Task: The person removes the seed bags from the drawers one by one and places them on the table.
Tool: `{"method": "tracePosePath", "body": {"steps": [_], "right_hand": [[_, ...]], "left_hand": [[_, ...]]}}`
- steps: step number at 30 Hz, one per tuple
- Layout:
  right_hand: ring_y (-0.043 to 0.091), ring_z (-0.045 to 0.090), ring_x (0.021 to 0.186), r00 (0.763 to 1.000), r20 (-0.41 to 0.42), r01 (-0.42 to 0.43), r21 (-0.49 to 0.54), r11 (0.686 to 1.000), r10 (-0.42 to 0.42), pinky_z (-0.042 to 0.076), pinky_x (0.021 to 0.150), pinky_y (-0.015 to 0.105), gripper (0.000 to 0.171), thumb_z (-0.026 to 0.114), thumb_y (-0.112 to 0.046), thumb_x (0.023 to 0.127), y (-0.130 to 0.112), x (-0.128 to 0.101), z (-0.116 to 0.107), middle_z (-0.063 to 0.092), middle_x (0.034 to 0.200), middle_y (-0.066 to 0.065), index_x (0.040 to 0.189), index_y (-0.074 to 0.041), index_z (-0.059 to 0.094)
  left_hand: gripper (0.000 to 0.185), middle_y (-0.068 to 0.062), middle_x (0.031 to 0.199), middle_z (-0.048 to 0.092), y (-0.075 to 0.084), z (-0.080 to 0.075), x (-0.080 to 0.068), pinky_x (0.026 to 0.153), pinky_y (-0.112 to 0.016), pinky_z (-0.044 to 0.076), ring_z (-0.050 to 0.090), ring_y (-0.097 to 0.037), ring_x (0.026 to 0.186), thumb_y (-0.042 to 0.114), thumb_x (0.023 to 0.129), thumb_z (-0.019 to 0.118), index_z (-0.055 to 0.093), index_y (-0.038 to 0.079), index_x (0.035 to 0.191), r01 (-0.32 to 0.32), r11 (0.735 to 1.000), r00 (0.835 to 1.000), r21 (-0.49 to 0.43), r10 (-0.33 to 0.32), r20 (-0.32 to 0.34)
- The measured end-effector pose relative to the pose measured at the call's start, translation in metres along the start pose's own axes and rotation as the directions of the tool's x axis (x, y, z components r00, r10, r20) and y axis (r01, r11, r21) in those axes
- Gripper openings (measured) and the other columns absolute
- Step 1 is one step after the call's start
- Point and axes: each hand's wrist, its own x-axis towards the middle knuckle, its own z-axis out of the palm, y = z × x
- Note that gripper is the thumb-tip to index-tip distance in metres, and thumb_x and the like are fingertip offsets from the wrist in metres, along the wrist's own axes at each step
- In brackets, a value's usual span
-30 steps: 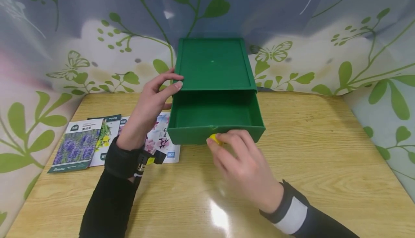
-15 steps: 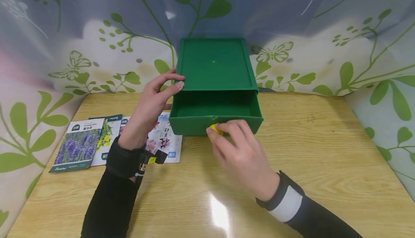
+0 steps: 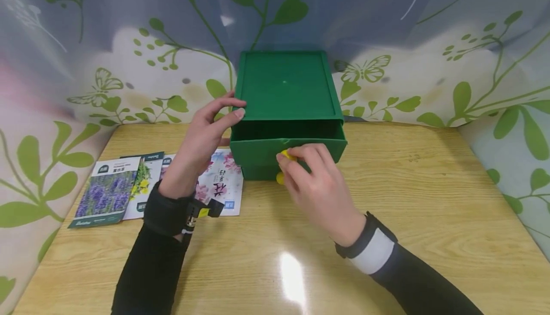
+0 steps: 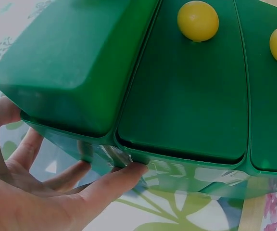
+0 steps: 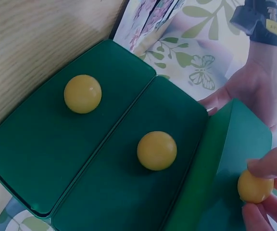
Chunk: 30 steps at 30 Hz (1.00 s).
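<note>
The right hand (image 3: pixel 320 188) pinches the yellow knob (image 5: pixel 255 186) of the top drawer (image 3: pixel 287 144) between thumb and fingertips, the fingers curled close round it. That drawer stands only a little way out of the green drawer box (image 3: pixel 284 86), with a narrow dark gap showing behind its front edge. The left hand (image 3: pixel 199 143) rests against the box's left side, its fingers nearly straight, the fingertips (image 4: pixel 129 172) touching the lower rim of the case; it grasps nothing.

The box is plain dark green plastic with a shallow recessed top and a small dot in the middle. From the right wrist view it has three drawer fronts, one above another, each with a round yellow knob in its middle; the two lower drawers sit flush. A second knob (image 3: pixel 280 178) shows just beneath the right hand.

The box stands at the back middle of a wooden table (image 3: pixel 429 195), close to the leaf-patterned backdrop (image 3: pixel 429 43). To the left of it, several seed packets (image 3: pixel 107 191) with flower pictures lie flat and overlapping on the table, one reaching nearly to the box. Both forearms wear dark sleeves with wrist bands.
</note>
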Motion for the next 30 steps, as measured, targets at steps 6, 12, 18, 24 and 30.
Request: {"method": "tracePosePath", "body": {"steps": [6, 12, 18, 24, 30], "right_hand": [[0.032, 0.058, 0.095, 1.000, -0.014, -0.004, -0.006, 1.000, 0.004, 0.054, 0.077, 0.035, 0.020, 0.075, 0.001, 0.085, 0.007, 0.004, 0.005, 0.062, 0.104, 0.017, 0.105, 0.002, 0.075], [0.032, 0.058, 0.095, 1.000, -0.030, -0.003, -0.001, 1.000, 0.003, 0.053, 0.078, 0.035, 0.021, 0.076, 0.001, 0.085, 0.010, 0.009, 0.008, 0.061, 0.103, 0.017, 0.105, 0.003, 0.075], [0.032, 0.057, 0.096, 1.000, -0.017, -0.009, -0.006, 1.000, 0.009, 0.053, 0.079, 0.035, 0.021, 0.075, 0.001, 0.086, 0.014, 0.013, 0.012, 0.060, 0.105, 0.017, 0.107, 0.003, 0.075], [0.032, 0.056, 0.098, 1.000, -0.012, -0.023, -0.007, 1.000, 0.023, 0.053, 0.080, 0.035, 0.022, 0.076, 0.000, 0.087, 0.019, 0.016, 0.016, 0.060, 0.107, 0.016, 0.109, 0.002, 0.075], [0.032, 0.056, 0.098, 0.999, -0.029, -0.037, 0.004, 0.999, 0.038, 0.054, 0.080, 0.036, 0.022, 0.076, -0.001, 0.087, 0.023, 0.019, 0.019, 0.060, 0.106, 0.016, 0.109, 0.002, 0.075]], "left_hand": [[0.032, 0.011, 0.160, 0.028, 0.001, 0.001, -0.001, 0.097, -0.068, 0.038, 0.032, -0.026, 0.143, 0.029, 0.100, 0.062, 0.063, 0.014, 0.128, 0.011, 1.000, 1.000, -0.014, -0.011, 0.000], [0.035, 0.012, 0.160, 0.028, 0.001, 0.000, -0.001, 0.096, -0.067, 0.039, 0.032, -0.024, 0.144, 0.029, 0.100, 0.061, 0.061, 0.011, 0.130, 0.015, 1.000, 1.000, -0.020, -0.015, 0.005], [0.036, 0.013, 0.160, 0.028, 0.001, 0.001, -0.001, 0.097, -0.068, 0.039, 0.031, -0.024, 0.145, 0.028, 0.101, 0.061, 0.060, 0.008, 0.130, 0.012, 1.000, 1.000, -0.019, -0.012, 0.000], [0.035, 0.010, 0.161, 0.027, 0.001, 0.001, 0.000, 0.097, -0.067, 0.040, 0.031, -0.025, 0.144, 0.027, 0.101, 0.061, 0.060, 0.008, 0.130, 0.007, 1.000, 1.000, -0.024, -0.007, -0.002], [0.034, 0.009, 0.161, 0.026, 0.001, 0.000, 0.000, 0.098, -0.067, 0.039, 0.031, -0.023, 0.145, 0.027, 0.100, 0.061, 0.061, 0.009, 0.129, 0.021, 0.999, 1.000, -0.029, -0.021, 0.003]]}}
